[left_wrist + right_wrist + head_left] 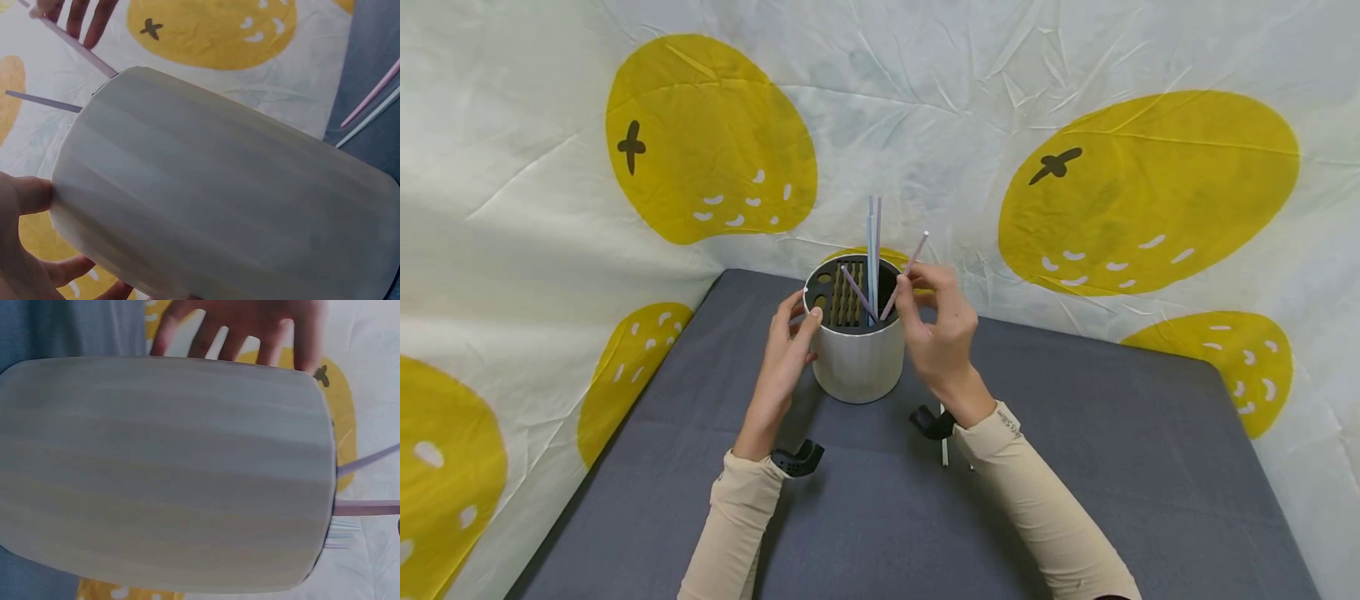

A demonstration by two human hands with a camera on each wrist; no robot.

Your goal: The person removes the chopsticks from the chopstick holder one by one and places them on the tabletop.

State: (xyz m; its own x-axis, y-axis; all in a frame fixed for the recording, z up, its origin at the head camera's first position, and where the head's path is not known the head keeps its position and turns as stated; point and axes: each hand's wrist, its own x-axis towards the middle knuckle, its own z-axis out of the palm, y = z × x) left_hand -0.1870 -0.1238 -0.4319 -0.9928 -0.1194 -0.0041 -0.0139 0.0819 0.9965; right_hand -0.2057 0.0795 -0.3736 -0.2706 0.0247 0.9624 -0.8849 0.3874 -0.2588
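A white cylindrical utensil holder (pixel 859 367) stands on the table, its top fitted with a black slotted insert (pixel 838 312). My left hand (pixel 782 354) grips its left side, thumb at the rim and fingers against the wall. Over the rim's right side, my right hand (pixel 943 325) pinches a pink chopstick (pixel 919 247), which slants with its lower end inside the opening. Light blue chopsticks (pixel 870 242) and a purple one (pixel 878 225) stand upright in the same opening. Another purple chopstick (pixel 853 284) leans left across the insert. The holder's wall fills most of both wrist views.
On the grey table (pixel 865 525), a pink chopstick (pixel 369 97) and a whitish one (pixel 369 117) lie to the right, partly hidden by my right wrist in the head view. A white cloth (pixel 910 142) with yellow fruit prints hangs behind and to the left.
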